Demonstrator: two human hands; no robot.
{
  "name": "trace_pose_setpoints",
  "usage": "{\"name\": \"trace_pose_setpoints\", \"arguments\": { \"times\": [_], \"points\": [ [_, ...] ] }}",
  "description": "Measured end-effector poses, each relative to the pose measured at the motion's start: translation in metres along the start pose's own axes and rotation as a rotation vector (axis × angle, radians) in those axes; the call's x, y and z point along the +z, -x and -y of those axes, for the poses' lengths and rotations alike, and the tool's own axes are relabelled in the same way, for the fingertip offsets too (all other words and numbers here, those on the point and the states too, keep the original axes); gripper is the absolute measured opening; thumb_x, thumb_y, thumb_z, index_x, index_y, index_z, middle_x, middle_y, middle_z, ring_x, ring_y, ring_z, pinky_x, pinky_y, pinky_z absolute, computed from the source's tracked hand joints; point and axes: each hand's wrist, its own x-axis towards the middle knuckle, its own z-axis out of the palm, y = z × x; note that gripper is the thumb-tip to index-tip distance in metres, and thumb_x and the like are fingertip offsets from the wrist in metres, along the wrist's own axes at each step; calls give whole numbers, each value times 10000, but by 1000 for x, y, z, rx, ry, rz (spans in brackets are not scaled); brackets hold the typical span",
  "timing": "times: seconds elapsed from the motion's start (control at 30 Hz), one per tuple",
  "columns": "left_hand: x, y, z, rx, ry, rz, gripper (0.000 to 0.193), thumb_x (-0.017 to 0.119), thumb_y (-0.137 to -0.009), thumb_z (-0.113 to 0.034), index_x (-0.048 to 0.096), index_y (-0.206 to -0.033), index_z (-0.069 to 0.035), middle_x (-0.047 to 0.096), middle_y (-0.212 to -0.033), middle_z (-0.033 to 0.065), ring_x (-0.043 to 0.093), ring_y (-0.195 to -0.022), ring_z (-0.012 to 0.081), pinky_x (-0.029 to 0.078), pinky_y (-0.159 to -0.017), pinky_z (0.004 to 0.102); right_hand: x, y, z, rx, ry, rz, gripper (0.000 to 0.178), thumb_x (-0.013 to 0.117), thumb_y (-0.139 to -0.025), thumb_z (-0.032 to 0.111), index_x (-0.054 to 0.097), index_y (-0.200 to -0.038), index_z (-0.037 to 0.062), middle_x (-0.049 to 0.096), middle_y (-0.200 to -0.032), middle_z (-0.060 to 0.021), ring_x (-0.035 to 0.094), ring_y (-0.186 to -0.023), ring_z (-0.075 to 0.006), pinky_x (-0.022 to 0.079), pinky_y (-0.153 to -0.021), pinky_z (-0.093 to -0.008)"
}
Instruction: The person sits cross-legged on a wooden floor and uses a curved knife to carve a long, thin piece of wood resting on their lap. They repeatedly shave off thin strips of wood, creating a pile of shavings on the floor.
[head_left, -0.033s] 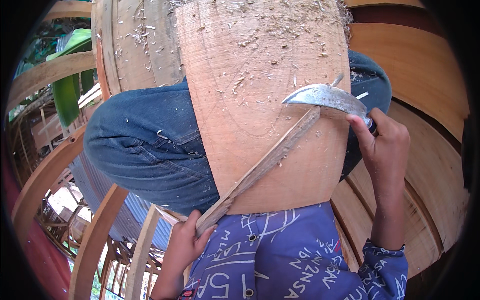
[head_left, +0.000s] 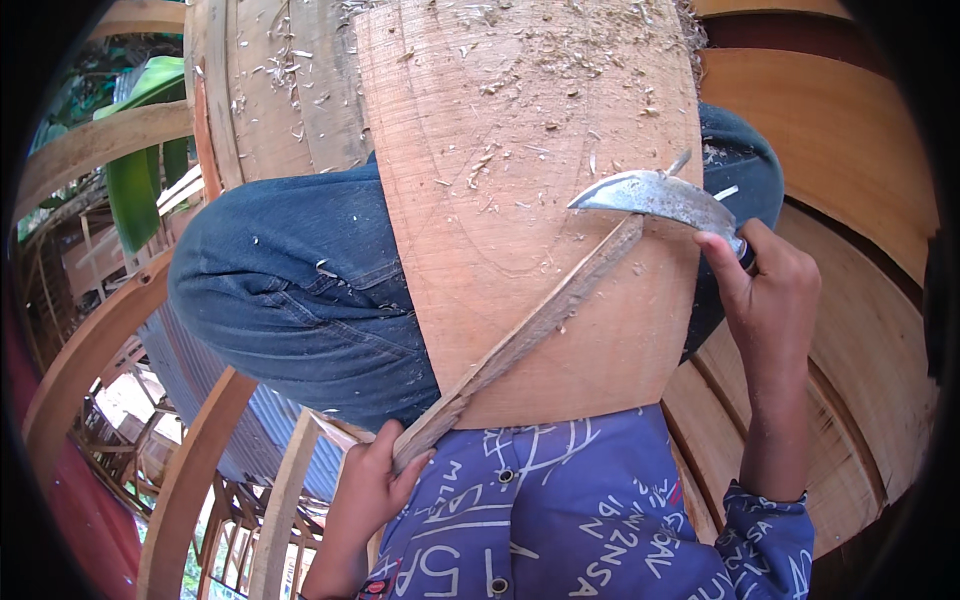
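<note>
My left hand (head_left: 372, 482) is closed around the near end of a rough wooden stick (head_left: 525, 335). The stick slants up to the right across a broad wooden board (head_left: 570, 380) that lies over my lap. My right hand (head_left: 775, 285) grips a sickle (head_left: 650, 193) with a short, curved metal blade; its handle is mostly hidden in my fingers. The blade's tip points left, and its lower edge meets or lies just over the stick's far end. Whether it cuts into the wood I cannot tell.
Wood shavings (head_left: 555, 60) litter the far part of the board. My legs in blue jeans (head_left: 300, 290) are folded under it. Curved wooden planks (head_left: 820, 150) line the right side. To the left are slats (head_left: 195, 480), a green leaf (head_left: 135, 200) and corrugated metal sheeting (head_left: 290, 430).
</note>
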Motion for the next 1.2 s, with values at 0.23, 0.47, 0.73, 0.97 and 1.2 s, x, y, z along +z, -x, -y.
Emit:
{"name": "trace_pose_setpoints", "arguments": {
  "times": [0.23,0.47,0.73,0.97,1.2],
  "points": [
    [0,-6,7,-11,29,42,291,723,-821,-167,471,-849,-22,438,-447,145,529,-415,321,378,-419,336,13,-6,-14,13,87,-118,523,670,-829,478,529,-654,6,489,-551,-163,476,-492,-326,379,-472,-384],
    [-3,-6,2,-46,40,61,283,719,-824,-159,475,-854,-19,471,-473,157,552,-433,327,382,-418,337,-5,2,-39,317,-389,53,525,613,-922,366,442,-641,-42,294,-541,-58,272,-535,-90,231,-463,-313],
    [-4,-3,-7,4,-8,12,261,714,-824,-137,482,-853,-22,526,-529,175,586,-500,363,415,-449,372,-7,17,15,299,-679,400,491,643,-901,284,489,-573,-47,331,-442,-92,339,-422,-83,270,-408,-309],
    [-3,-5,-9,-51,-28,39,267,717,-820,-143,478,-844,-26,508,-517,176,584,-492,356,411,-440,375,-12,8,12,256,-433,385,522,681,-862,354,515,-560,-38,429,-447,-162,425,-374,-232,323,-411,-345],
    [-4,-3,-5,-17,13,37,267,717,-816,-150,487,-867,-27,489,-505,169,562,-474,359,396,-440,376,-1,5,7,125,-122,150,527,702,-814,440,545,-614,-22,486,-506,-192,512,-458,-359,382,-445,-390]
  ]
}}
